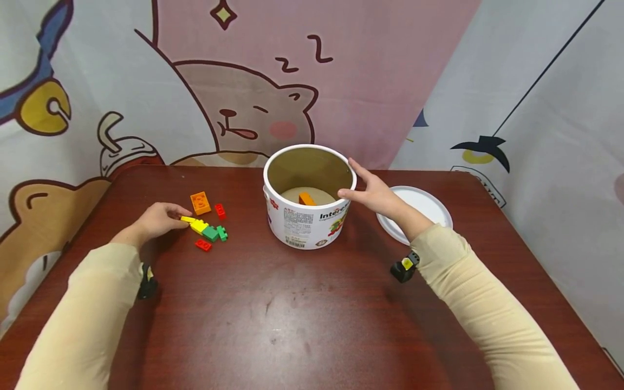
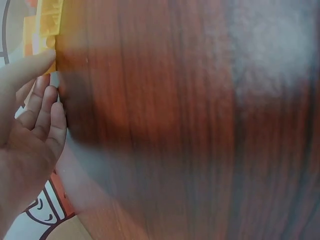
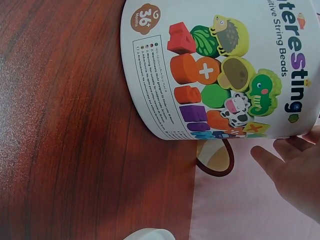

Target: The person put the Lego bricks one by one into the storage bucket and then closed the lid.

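Note:
At the left of the table, my left hand (image 1: pixel 158 221) pinches a yellow toy brick (image 1: pixel 187 219) between thumb and fingers; the left wrist view shows the thumb against the yellow plastic (image 2: pixel 49 20). In line with it sit another yellow brick (image 1: pixel 199 226) and a green brick (image 1: pixel 210 233). A white bucket (image 1: pixel 304 225) stands upright at the back middle, with an orange block (image 1: pixel 306 199) inside on its floor. My right hand (image 1: pixel 372 194) rests on the bucket's right rim, fingers extended; the right wrist view shows its fingers (image 3: pixel 267 160) by the printed wall.
Around the left hand lie an orange brick (image 1: pixel 200 203), a red brick (image 1: pixel 220 211), a second red brick (image 1: pixel 203 245) and a small green brick (image 1: pixel 222 233). A white round lid (image 1: pixel 429 208) lies right of the bucket, partly under the right forearm. A printed cloth hangs behind the table.

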Motion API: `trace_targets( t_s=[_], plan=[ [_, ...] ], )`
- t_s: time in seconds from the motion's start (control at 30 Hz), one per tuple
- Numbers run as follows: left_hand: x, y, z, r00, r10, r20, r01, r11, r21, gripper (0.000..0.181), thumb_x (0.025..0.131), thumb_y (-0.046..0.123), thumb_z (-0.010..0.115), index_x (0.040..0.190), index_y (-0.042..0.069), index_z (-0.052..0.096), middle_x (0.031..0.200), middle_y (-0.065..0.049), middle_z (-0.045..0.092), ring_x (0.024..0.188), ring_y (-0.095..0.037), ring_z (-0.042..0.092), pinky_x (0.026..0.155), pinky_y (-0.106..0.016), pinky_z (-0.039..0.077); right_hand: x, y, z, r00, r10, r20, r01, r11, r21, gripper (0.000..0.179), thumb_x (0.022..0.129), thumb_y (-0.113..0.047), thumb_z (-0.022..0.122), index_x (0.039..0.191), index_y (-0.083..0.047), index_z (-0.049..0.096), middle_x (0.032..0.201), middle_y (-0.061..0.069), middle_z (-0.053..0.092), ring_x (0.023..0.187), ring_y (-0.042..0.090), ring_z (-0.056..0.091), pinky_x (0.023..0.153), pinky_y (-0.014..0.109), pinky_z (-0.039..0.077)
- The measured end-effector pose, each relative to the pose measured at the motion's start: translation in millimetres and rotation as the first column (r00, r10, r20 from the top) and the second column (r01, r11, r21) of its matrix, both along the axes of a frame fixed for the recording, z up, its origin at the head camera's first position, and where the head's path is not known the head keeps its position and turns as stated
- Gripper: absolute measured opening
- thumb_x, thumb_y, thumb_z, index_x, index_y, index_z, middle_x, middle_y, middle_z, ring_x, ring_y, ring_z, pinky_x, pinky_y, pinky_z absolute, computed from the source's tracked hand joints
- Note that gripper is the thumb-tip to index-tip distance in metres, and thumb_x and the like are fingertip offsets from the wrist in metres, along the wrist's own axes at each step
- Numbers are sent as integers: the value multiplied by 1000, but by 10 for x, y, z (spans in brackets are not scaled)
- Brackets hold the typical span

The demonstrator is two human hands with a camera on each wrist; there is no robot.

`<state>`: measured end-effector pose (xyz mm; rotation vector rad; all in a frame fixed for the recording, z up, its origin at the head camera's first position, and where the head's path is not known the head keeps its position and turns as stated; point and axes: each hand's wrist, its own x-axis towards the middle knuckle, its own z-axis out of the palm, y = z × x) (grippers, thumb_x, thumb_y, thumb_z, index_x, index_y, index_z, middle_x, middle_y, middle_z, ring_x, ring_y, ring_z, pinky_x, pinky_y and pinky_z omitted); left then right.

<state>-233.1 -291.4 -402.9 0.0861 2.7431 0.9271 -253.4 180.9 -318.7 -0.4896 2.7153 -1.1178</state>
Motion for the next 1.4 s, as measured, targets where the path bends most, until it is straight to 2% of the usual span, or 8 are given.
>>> trace_targets(
  t_s=[0.33, 0.5, 0.73, 0.87, 1.07, 1.17, 1.3, 1.4],
  plan=[
    [40, -91, 22, 999, 39, -12, -39, 998, -45, 41, 89, 30, 62, 111, -4, 63, 119, -27, 56, 105, -36, 49, 93, -54, 38, 13, -3, 7, 1000, -2, -9, 2, 1000, 7, 87, 86, -31, 67, 151, -11, 13, 157, 12, 16, 144, 28, 17, 116, 47, 16],
    [76, -146, 104, 997, 64, -33, -64, 998, -5, 46, 88, 34, 63, 113, -5, 62, 118, -26, 57, 102, -34, 50, 85, -44, 42, 20, -2, 13, 1000, -5, -10, 5, 1000, 16, 87, 85, -30, 66, 151, -11, 13, 156, 12, 17, 144, 29, 18, 115, 47, 17],
    [113, -202, 273, 988, 87, -129, -86, 996, 14, 45, 89, 35, 62, 113, -4, 62, 112, -25, 60, 95, -29, 53, 71, -26, 44, 24, -3, 18, 1000, -7, -11, 7, 1000, 26, 87, 85, -31, 67, 151, -10, 13, 156, 13, 16, 144, 30, 17, 115, 48, 16],
    [117, -204, 379, 984, 89, -155, -85, 996, 32, 50, 89, 40, 61, 113, -4, 62, 110, -23, 62, 91, -28, 55, 68, -25, 45, 23, -7, 20, 1000, -8, -11, 8, 999, 31, 87, 85, -30, 66, 151, -10, 13, 156, 13, 17, 143, 30, 18, 115, 48, 17],
    [89, -143, 553, 976, 86, -200, -75, 995, 62, 50, 88, 41, 61, 115, -1, 63, 101, -14, 68, 79, -6, 57, 69, -24, 47, 23, -5, 24, 1000, -11, -14, 11, 999, 31, 86, 85, -29, 66, 151, -10, 13, 156, 12, 17, 143, 30, 18, 115, 47, 17],
    [79, -88, 635, 971, 88, -223, -69, 994, 88, 49, 89, 42, 60, 115, 0, 63, 92, -3, 70, 73, 5, 55, 68, -18, 46, 21, -4, 21, 1000, -10, -11, 10, 1000, 30, 86, 86, -29, 66, 151, -10, 13, 156, 12, 16, 144, 30, 17, 115, 47, 16],
    [67, 2, 744, 966, 89, -245, -64, 992, 109, 50, 89, 44, 58, 116, 1, 63, 86, 6, 68, 73, 6, 55, 66, -15, 45, 19, -8, 15, 1000, -7, -12, 8, 1000, 26, 86, 86, -29, 66, 150, -9, 13, 156, 12, 16, 144, 29, 18, 115, 47, 16],
    [57, 68, 815, 963, 88, -253, -62, 992, 107, 51, 89, 45, 58, 116, 3, 63, 87, 6, 68, 74, 5, 54, 67, -15, 45, 18, -11, 15, 1000, -6, -14, 6, 1000, 27, 87, 85, -30, 66, 150, -8, 14, 156, 12, 16, 144, 29, 18, 115, 47, 16]
  ],
)
